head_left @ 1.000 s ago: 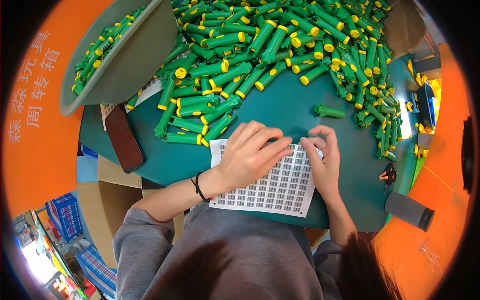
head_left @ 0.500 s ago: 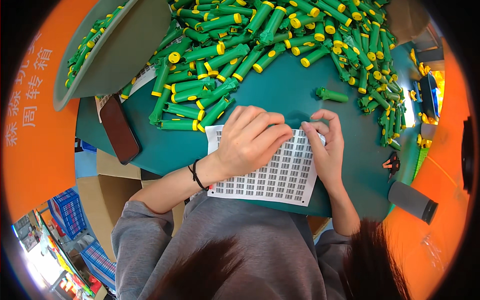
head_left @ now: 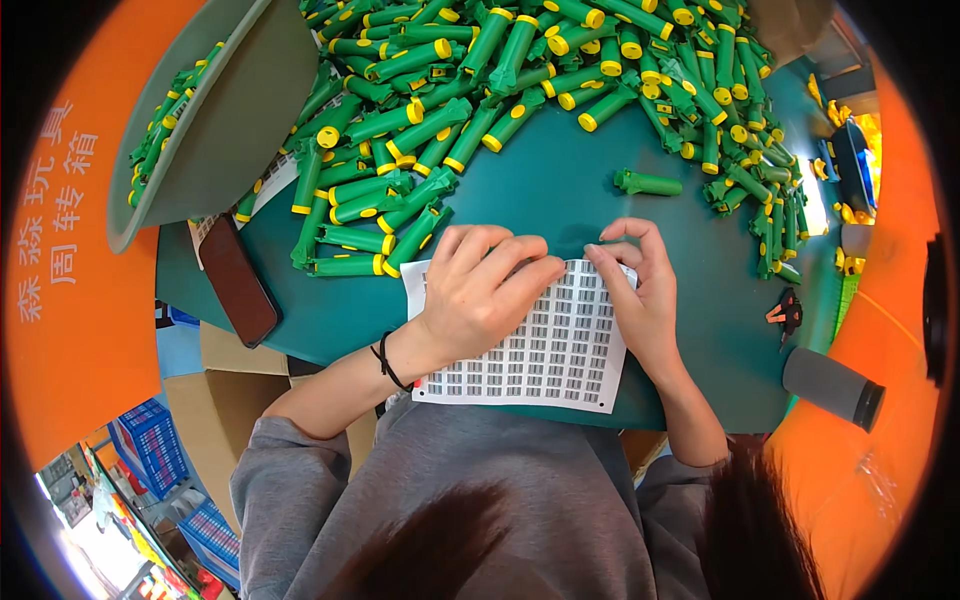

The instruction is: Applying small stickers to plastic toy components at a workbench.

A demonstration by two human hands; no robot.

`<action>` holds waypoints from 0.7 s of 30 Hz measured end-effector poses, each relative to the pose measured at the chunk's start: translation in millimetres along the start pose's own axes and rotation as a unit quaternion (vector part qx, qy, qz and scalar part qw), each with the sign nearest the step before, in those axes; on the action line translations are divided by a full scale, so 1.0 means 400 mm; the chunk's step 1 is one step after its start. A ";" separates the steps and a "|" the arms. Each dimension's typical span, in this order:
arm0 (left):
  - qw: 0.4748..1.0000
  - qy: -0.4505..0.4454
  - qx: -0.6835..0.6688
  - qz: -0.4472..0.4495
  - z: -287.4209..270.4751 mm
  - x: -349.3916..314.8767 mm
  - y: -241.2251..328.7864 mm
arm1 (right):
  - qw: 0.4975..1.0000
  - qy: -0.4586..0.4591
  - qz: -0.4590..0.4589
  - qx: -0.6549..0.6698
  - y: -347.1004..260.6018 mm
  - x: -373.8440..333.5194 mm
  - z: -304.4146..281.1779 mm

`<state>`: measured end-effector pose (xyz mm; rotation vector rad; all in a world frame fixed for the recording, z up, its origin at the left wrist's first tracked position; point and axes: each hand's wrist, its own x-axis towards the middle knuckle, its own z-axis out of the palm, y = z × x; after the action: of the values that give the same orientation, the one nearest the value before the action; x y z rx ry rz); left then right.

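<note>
A white sheet of small grey printed stickers (head_left: 540, 375) lies at the table's near edge, in front of my body. My left hand (head_left: 485, 290) rests over its upper left part, fingers bent and thumb and forefinger pinched near the top edge. Whatever is in that pinch is hidden or too small to make out. At the sheet's upper right corner, my right hand (head_left: 640, 290) grips the edge, thumb over the paper and fingers curled. Beyond the hands lies a single green tube (head_left: 648, 183), apart from a large heap of green tubes with yellow ends (head_left: 430, 125).
A tilted grey-green basin (head_left: 215, 130) holding more green tubes stands at the left. Near it lies a dark phone (head_left: 238, 285). At right are small dark snips (head_left: 787, 312) and a grey cylinder (head_left: 833, 388). An open cardboard box (head_left: 225, 400) sits below the table's left edge.
The whole view has shifted slightly, so the table's things appear a little farther left. Both hands keep nearly the same pose at the sheet's top edge.
</note>
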<state>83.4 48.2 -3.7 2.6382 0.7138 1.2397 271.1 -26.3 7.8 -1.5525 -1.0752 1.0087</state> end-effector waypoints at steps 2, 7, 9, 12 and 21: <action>1.000 0.001 0.002 0.002 0.002 0.001 0.003 | 1.000 0.006 -0.003 -0.004 -0.005 -0.003 0.001; 1.000 -0.003 0.017 0.001 -0.002 0.002 0.001 | 0.999 0.022 -0.004 -0.026 -0.014 -0.007 0.008; 1.000 -0.003 0.017 0.002 -0.006 0.006 0.006 | 0.999 0.027 0.003 -0.036 -0.015 -0.007 0.015; 1.000 -0.006 0.027 0.007 -0.005 0.004 0.011 | 0.999 0.020 0.001 -0.039 -0.021 -0.007 0.017; 0.999 -0.015 0.008 -0.040 0.007 0.013 0.013 | 1.000 0.002 0.004 -0.015 -0.030 -0.004 0.001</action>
<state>90.3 46.5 -0.3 2.6067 0.8197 1.1747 268.3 -25.8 19.7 -1.5836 -1.0863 0.9997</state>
